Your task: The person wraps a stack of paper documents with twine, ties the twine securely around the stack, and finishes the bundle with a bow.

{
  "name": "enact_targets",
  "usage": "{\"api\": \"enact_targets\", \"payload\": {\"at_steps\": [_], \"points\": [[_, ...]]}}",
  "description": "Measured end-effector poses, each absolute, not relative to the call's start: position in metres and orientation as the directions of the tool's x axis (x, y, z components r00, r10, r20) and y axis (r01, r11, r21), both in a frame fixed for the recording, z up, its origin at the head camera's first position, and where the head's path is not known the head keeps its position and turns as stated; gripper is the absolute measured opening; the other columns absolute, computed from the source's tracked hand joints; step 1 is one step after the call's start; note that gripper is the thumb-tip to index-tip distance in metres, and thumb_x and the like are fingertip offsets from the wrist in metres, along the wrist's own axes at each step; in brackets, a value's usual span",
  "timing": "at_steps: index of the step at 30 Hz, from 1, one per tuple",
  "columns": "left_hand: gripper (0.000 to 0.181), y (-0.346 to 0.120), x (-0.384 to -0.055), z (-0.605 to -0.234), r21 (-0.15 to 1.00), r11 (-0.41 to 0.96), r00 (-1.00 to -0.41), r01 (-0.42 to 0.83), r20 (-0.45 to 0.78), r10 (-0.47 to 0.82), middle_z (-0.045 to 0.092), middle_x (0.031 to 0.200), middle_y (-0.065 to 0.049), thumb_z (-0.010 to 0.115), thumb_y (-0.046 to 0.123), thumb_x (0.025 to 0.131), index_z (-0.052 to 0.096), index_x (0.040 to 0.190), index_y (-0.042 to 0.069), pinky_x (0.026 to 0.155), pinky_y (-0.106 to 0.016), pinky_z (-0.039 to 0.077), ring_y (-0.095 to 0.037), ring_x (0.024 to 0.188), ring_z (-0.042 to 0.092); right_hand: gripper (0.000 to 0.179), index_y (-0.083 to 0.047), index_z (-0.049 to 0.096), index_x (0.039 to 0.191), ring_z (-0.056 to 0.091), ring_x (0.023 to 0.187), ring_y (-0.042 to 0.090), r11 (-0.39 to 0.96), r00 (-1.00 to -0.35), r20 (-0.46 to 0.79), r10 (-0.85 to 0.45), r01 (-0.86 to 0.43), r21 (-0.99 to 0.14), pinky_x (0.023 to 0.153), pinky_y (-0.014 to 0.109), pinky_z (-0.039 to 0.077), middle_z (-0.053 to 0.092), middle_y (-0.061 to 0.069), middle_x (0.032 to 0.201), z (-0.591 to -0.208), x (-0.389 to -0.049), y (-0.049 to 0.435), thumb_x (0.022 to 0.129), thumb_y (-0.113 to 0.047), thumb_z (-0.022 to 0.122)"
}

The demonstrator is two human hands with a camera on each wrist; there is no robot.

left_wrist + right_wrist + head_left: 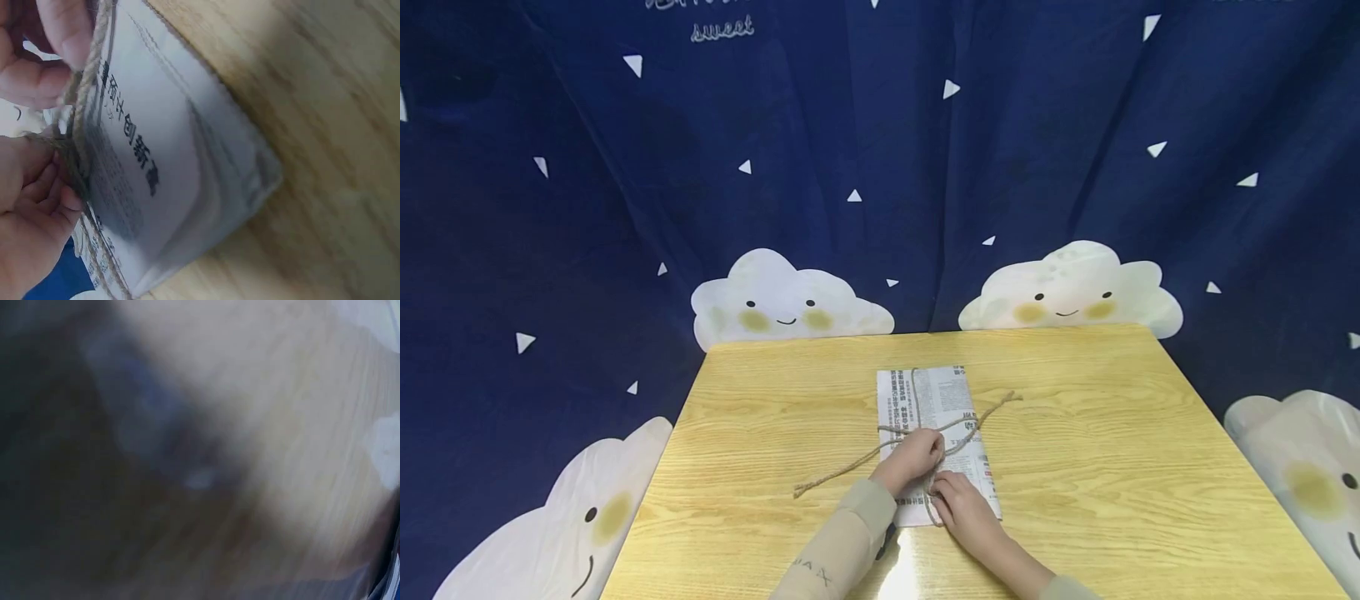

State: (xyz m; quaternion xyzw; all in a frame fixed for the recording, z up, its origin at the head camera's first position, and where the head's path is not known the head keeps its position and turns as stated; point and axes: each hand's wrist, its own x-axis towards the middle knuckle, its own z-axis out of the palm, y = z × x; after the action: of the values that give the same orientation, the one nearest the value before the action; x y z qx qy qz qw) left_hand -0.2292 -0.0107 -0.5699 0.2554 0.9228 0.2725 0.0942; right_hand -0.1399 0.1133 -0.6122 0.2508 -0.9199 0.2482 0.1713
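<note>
A flat parcel wrapped in printed newspaper (pixel 936 396) lies near the middle of the table, with brown twine (pixel 916 398) running along and across it. My left hand (pixel 916 452) is over the parcel's middle, its fingers curled round the twine where the strands cross. Just nearer the body, my right hand (pixel 962 508) pinches a strand close to the parcel's front edge. One loose twine end stretches left past the parcel onto the wood, and another reaches out to the right. In the left wrist view, both hands are close together at the twine (pixel 87 87) along the newspaper wrapping (pixel 162 144).
The pale wooden table (pixel 1112 442) extends on every side of the parcel. Behind it hangs a dark blue curtain (pixel 820 125) with white triangles and smiling clouds. The right wrist view is mostly blurred, with wood grain (pixel 300 412) showing.
</note>
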Motion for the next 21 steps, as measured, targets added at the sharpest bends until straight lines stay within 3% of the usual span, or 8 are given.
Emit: {"api": "enact_targets", "payload": {"at_steps": [4,7,10,17,21], "points": [[0.019,-0.017,-0.231,-0.573,0.628,0.695,-0.893,0.35,0.001,0.449,0.045,0.058,0.007,0.06,0.009,0.085,0.055,0.067,0.011,0.048,-0.015,0.035,-0.004,0.052,0.039,0.014,-0.016,0.058,0.081,0.052,0.08,0.006,0.702,-0.88,0.398,-0.258,-0.454,-0.549,0.073,0.024,0.049,0.055,-0.01,0.085,-0.61,-0.145,0.113,0.079,-0.008,0.069],[0.007,-0.024,-0.232,-0.573,0.701,0.659,-0.928,0.272,0.011,0.372,0.053,0.064,0.005,0.061,0.011,0.085,0.065,0.082,0.006,0.05,-0.015,0.041,-0.003,0.056,0.045,0.012,-0.011,0.059,0.083,0.052,0.069,0.002,0.614,-0.91,0.385,-0.153,-0.392,-0.685,0.061,0.021,0.049,0.056,-0.009,0.078,-0.607,-0.151,0.115,0.08,-0.003,0.067],[0.013,-0.031,-0.234,-0.575,0.744,0.628,-0.955,0.228,0.047,0.292,0.062,0.078,0.001,0.062,0.01,0.086,0.068,0.095,0.005,0.057,-0.016,0.047,-0.005,0.065,0.053,0.006,-0.003,0.059,0.086,0.054,0.06,0.003,0.498,-0.94,0.335,-0.064,-0.321,-0.806,0.052,0.018,0.048,0.059,-0.001,0.071,-0.603,-0.16,0.119,0.083,-0.001,0.063],[0.015,-0.046,-0.238,-0.578,0.779,0.567,-0.963,0.269,0.203,0.179,0.064,0.088,-0.006,0.06,0.002,0.082,0.069,0.095,0.002,0.068,-0.019,0.051,-0.014,0.079,0.059,0.005,0.008,0.057,0.09,0.061,0.062,0.026,0.281,-0.987,0.157,0.032,-0.142,-0.949,0.056,0.022,0.053,0.061,0.017,0.073,-0.584,-0.192,0.128,0.086,0.006,0.056],[0.016,-0.054,-0.24,-0.58,0.801,0.53,-0.96,0.279,0.227,0.163,0.064,0.088,-0.009,0.06,-0.001,0.081,0.069,0.094,-0.001,0.069,-0.021,0.051,-0.017,0.079,0.059,0.009,0.009,0.056,0.092,0.061,0.063,0.028,0.225,-0.997,0.052,0.049,-0.04,-0.973,0.057,0.027,0.054,0.06,0.019,0.076,-0.577,-0.21,0.133,0.089,0.0,0.055]]}}
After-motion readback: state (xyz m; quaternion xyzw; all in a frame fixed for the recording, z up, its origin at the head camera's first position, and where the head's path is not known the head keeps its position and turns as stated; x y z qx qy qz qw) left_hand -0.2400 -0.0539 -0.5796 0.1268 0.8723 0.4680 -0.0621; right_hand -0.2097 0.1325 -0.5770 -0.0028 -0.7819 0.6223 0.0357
